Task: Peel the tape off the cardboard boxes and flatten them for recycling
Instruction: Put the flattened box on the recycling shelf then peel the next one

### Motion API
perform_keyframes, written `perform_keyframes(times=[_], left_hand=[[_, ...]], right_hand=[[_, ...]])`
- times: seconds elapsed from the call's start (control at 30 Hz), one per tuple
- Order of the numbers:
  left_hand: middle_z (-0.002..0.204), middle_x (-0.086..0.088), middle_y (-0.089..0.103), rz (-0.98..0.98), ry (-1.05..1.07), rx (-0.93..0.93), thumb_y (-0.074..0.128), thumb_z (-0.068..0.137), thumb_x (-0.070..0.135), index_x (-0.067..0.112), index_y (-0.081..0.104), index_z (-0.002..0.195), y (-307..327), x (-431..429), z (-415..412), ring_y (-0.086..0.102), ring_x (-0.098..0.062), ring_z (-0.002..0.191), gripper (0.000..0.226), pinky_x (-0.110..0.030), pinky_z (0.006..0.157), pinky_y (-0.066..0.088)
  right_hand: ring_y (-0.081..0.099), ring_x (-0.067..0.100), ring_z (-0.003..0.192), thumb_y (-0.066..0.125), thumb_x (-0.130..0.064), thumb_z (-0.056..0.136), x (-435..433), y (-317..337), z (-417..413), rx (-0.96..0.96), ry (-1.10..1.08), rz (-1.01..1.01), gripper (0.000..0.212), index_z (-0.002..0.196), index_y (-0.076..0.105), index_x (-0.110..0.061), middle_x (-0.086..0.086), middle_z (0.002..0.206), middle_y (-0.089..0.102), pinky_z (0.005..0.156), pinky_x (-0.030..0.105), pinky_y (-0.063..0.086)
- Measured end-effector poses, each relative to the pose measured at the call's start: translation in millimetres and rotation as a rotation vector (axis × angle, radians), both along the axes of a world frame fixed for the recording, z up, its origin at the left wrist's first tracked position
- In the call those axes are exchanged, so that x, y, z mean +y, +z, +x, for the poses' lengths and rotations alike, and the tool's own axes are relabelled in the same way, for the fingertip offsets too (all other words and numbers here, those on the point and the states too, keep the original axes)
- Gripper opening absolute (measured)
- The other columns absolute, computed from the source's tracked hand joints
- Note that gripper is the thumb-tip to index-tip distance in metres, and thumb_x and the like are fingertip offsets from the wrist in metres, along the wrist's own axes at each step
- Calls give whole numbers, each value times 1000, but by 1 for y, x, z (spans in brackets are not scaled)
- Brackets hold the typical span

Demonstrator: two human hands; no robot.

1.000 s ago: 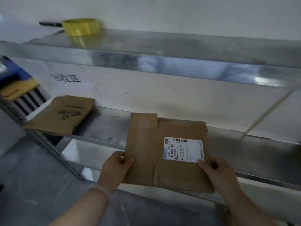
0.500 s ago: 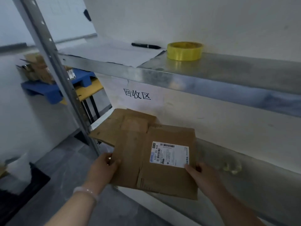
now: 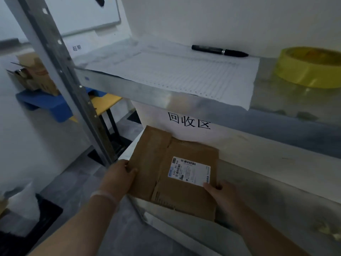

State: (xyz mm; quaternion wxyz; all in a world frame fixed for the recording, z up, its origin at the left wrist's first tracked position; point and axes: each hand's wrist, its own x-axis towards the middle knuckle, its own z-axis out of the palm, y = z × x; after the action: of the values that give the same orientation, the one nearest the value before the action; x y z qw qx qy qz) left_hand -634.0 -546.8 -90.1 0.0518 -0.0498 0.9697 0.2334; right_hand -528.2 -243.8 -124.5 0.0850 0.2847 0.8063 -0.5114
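Two hands are closed on a flattened box (image 3: 153, 154). The left hand (image 3: 118, 179) is clamped on its left edge, thumb on top. The right hand (image 3: 221, 193) is pinched on its near right part, thumb laid at the corner of a white label (image 3: 190, 171). The box is held flat, label up, over the left end of the lower shelf (image 3: 276, 196); whether it is resting there cannot be told. Behind it, a sign (image 3: 189, 121) in black characters is seen on the wall. On the upper shelf (image 3: 140, 89) a paper sheet (image 3: 175, 71) is spread, with a black marker (image 3: 219, 51) laid at its far edge and a yellow tape roll (image 3: 311, 67) set to the right.
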Motion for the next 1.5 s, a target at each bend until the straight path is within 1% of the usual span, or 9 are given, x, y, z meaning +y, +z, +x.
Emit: perform_keyframes(times=[0.13,0.27,0.43,0.53,0.67,0.83,1.2,1.37,1.5], left_hand=[[104,-6,63,-45,-115,38,56,92,35,11,59,110,-3,-6,-41,48,-12,76,30,-27,70,40],[103,-10,59,-148,-320,16,46,95,31,10,53,103,-13,-8,-62,58,-25,89,23,-35,77,48],[119,-3,56,-242,-545,102,51,88,43,18,50,122,-25,1,-62,55,-23,107,42,-37,87,49],[143,-3,43,-188,-728,130,43,92,54,22,37,141,-23,28,-59,45,-22,126,58,-34,102,41],[152,2,33,51,-998,132,48,95,47,23,32,146,-9,84,-33,34,-18,136,59,-36,112,31],[144,-1,47,79,-1283,472,56,90,39,21,48,139,25,163,29,43,-23,133,53,-38,111,29],[130,-1,60,271,-1564,685,43,82,46,20,61,127,89,345,236,56,-25,120,55,-48,100,44],[137,1,54,348,-1598,681,45,85,50,24,53,135,104,431,345,48,-23,128,57,-45,104,39],[138,-1,52,396,-1664,647,48,86,49,21,51,137,110,491,416,47,-23,128,58,-45,103,39]], right_hand=[[61,8,76,66,-50,86,-28,-5,-17,-43,-93,131,34,90,63,-17,-4,90,66,54,21,41],[55,7,68,64,-56,84,-48,-8,-28,-134,-202,253,38,85,57,-18,-2,86,64,47,22,35],[61,25,104,71,-51,81,-61,-4,-25,-81,-304,263,68,132,41,-18,9,122,58,77,37,55],[48,24,128,63,-57,84,-63,6,-6,-41,-272,385,79,148,28,-27,4,148,39,105,43,44],[22,16,145,45,-63,90,-50,18,46,-6,-228,642,76,153,16,-31,-6,160,19,117,35,25],[16,15,148,34,-67,91,-20,47,128,19,-298,923,75,153,23,-26,-1,160,22,117,28,8],[37,26,140,36,-63,87,83,101,341,-23,-599,1067,71,146,40,-23,5,151,41,115,41,20],[0,11,149,26,-72,86,149,120,450,-60,-669,1121,75,152,11,-39,-10,161,10,120,33,-2],[-3,10,149,39,-65,89,193,135,521,-110,-740,1134,75,152,6,-40,-9,162,4,121,36,-2]])
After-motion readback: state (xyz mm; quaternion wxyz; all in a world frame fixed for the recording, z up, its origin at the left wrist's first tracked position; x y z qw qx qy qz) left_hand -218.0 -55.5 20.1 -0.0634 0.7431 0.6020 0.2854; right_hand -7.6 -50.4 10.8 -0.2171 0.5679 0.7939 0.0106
